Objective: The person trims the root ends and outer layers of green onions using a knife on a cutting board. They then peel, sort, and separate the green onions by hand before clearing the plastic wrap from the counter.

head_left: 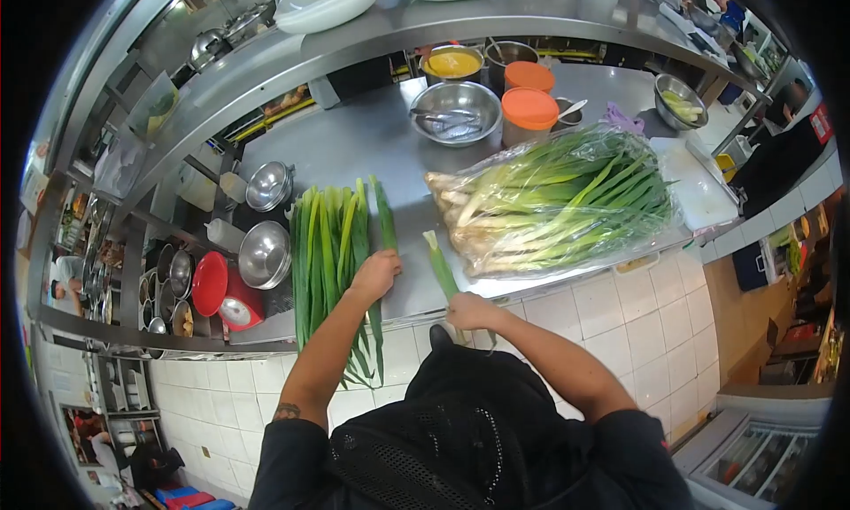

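Note:
My left hand (378,274) is closed around a leek (382,209) at the right side of a row of long green leeks (324,253). The row lies on the steel counter, its leaf ends hanging over the front edge. My right hand (469,312) grips a shorter leek piece (440,264) near the counter's front edge, its pale end pointing away from me. Right of it, a clear plastic bag (556,200) holds many more leeks with whitish, rooty ends to the left. The fingertips of both hands are partly hidden.
A steel bowl with utensils (455,113), orange-lidded tubs (529,108) and a pot of yellow liquid (452,63) stand behind. At left are metal bowls (265,255) and a red kitchen scale (237,302). A white cutting board (695,184) lies at right. A steel shelf (425,23) spans above.

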Demonstrator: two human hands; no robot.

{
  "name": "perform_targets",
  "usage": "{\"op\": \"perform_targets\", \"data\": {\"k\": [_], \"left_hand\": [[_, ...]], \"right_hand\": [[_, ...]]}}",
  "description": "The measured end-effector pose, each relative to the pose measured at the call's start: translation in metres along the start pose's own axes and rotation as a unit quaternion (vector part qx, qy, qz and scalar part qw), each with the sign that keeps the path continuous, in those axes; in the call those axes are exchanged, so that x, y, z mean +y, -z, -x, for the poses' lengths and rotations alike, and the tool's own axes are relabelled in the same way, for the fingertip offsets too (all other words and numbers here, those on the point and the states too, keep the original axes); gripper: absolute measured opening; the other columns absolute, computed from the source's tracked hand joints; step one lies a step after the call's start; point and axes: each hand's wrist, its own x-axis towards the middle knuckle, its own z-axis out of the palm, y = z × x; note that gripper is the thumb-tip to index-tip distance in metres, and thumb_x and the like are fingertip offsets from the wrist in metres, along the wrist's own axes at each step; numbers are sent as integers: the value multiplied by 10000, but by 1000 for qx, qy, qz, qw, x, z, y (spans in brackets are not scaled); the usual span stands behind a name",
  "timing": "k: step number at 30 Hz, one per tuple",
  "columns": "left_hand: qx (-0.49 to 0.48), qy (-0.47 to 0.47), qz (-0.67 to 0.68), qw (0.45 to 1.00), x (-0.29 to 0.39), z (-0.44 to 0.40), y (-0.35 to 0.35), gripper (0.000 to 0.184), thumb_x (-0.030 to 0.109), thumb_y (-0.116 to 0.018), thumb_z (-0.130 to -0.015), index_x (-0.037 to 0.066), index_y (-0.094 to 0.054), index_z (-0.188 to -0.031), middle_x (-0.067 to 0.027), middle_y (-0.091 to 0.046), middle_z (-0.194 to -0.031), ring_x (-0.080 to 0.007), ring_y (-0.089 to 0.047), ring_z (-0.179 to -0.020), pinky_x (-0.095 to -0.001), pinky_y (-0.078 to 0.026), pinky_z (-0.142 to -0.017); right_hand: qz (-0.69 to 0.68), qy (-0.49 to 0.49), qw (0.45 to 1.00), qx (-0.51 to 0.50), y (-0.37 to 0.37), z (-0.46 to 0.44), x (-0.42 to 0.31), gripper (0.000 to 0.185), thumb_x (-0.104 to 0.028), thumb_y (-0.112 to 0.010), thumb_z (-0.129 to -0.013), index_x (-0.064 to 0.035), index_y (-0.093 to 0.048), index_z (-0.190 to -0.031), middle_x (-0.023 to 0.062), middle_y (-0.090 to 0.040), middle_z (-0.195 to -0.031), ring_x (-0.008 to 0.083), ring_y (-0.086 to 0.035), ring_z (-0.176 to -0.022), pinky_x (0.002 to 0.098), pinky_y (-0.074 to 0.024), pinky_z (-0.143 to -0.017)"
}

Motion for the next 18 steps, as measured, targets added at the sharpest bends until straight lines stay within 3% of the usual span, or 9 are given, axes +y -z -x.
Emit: {"op": "perform_targets", "data": {"k": [2, 6, 8, 10, 12, 14, 16, 17, 18], "left_hand": [[-28, 18, -12, 999, 8, 3, 7, 35, 31, -711, -872, 31, -743, -888, -154, -699, -982, -384, -678, -993, -459, -560, -866], [-179, 74, -226, 955, 13, 11, 24, 76, 155, -733, -876, 111, -791, -900, -107, -738, -1025, -334, -681, -1093, -527, -517, -949], [-258, 98, -347, 897, 6, 16, 27, 131, 227, -750, -854, 169, -820, -947, -92, -761, -1045, -312, -678, -1138, -560, -468, -1002], [-285, 99, -369, 879, 16, 16, 20, 170, 246, -753, -839, 193, -831, -981, -92, -769, -1049, -307, -677, -1148, -570, -444, -1022], [-248, 149, -379, 879, 44, 10, 21, 214, 151, -719, -817, 145, -820, -1005, -134, -781, -1011, -327, -701, -1090, -527, -433, -1013], [-193, 157, -303, 920, 86, -5, 10, 206, 126, -685, -838, 118, -804, -1005, -135, -775, -1000, -329, -711, -1058, -520, -440, -1003], [69, 214, -109, 968, 134, -27, -19, 165, 105, -675, -865, 76, -780, -989, -140, -765, -982, -331, -727, -982, -484, -501, -919], [151, 188, -7, 971, 142, -35, -44, 149, 59, -674, -883, 32, -755, -1006, -144, -750, -957, -313, -731, -892, -428, -547, -812], [143, 182, 2, 973, 161, -47, -56, 149, 59, -674, -883, 32, -755, -1006, -144, -750, -957, -313, -731, -892, -428, -547, -812]], "right_hand": [[-18, 55, 997, 54, 9, 20, 24, 325, -272, -649, -885, 30, -743, -963, 280, -740, -981, 487, -710, -977, 524, -570, -863], [-253, 62, 949, 181, 1, 112, 107, 227, -203, -629, -923, 8, -670, -851, 108, -613, -718, 213, -574, -678, 400, -474, -652], [-383, -22, 899, 213, -25, 172, 175, 215, -179, -614, -932, -25, -617, -783, 2, -504, -679, 104, -454, -673, 335, -404, -601], [-517, -183, 793, 265, -57, 239, 240, 200, -189, -627, -920, -84, -608, -751, -30, -505, -691, 108, -454, -640, 321, -376, -576], [-587, -170, 736, 292, -101, 312, 309, 201, -235, -625, -926, -112, -623, -768, -25, -507, -690, 104, -449, -614, 312, -360, -563], [-749, -301, 477, 347, -135, 374, 356, 217, -246, -574, -938, -172, -551, -737, -27, -502, -668, 114, -428, -542, 292, -288, -465], [-791, -259, 368, 414, -165, 429, 391, 220, -254, -552, -955, -193, -514, -747, -34, -482, -646, 117, -392, -499, 288, -255, -436], [-789, -263, 360, 423, -178, 454, 409, 220, -254, -552, -955, -193, -514, -747, -34, -482, -646, 117, -392, -499, 288, -255, -436], [-776, -278, 325, 463, -192, 472, 429, 195, -270, -568, -955, -190, -543, -778, -23, -505, -658, 126, -421, -506, 302, -288, -435]]}}
